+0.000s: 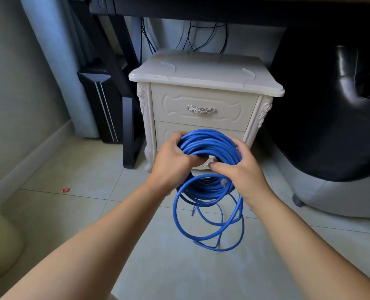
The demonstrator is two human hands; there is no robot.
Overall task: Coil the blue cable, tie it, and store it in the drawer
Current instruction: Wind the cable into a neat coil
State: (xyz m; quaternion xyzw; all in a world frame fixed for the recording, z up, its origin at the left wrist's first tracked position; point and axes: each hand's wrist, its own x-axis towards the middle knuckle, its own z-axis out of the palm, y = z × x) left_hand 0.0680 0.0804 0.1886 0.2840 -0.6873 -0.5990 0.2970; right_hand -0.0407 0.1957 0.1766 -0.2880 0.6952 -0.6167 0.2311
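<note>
Closest to me, some loose loops [209, 233] dangle at 6 o'clock under the bundle, down toward the floor [93, 202]; coiling isn't finished, I'd say. Above them the blue cable [210, 144] is a fat ring held roughly upright; left hand [173, 161] curled round its 9 o'clock side; right hand [240, 169] gripping at 3 o'clock, nearer the plug [223, 182]. Dead ahead at 12 o'clock is the nightstand [201, 70]; top drawer [175, 100] and lower drawer [169, 131] both closed, so can't tell what's inside.
</note>
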